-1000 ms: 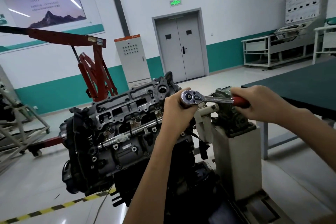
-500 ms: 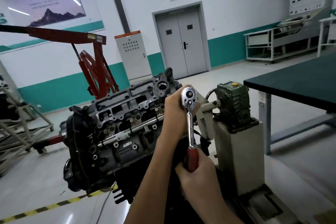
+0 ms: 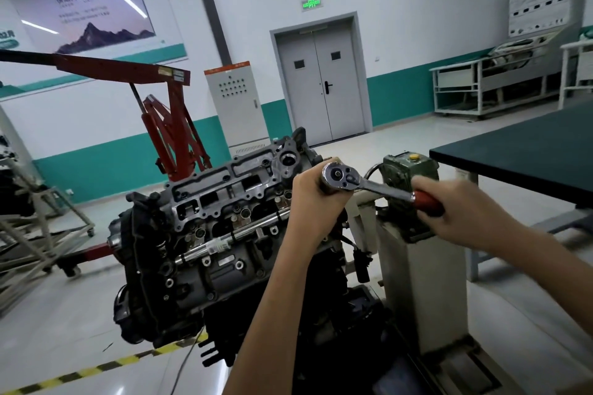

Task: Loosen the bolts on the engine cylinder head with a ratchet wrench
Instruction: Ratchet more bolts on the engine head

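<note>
The grey engine cylinder head (image 3: pixel 224 199) sits tilted on a stand, its bolt holes and valve gear facing me. A chrome ratchet wrench (image 3: pixel 369 184) with a red handle stands over the head's right end. My left hand (image 3: pixel 316 199) is wrapped around the part below the ratchet's round head, and whatever it drives is hidden behind that hand. My right hand (image 3: pixel 459 212) grips the red handle, which points right and slightly down.
A green gearbox (image 3: pixel 404 170) on a white pedestal (image 3: pixel 420 282) stands just behind the wrench handle. A dark green table (image 3: pixel 529 154) lies to the right. A red engine hoist (image 3: pixel 167 112) stands behind the engine; yellow-black floor tape (image 3: pixel 96 369) runs at lower left.
The wrench handle has swung from pointing down toward me back up to the right, my right hand going with it. My left hand has stayed at the ratchet head.
</note>
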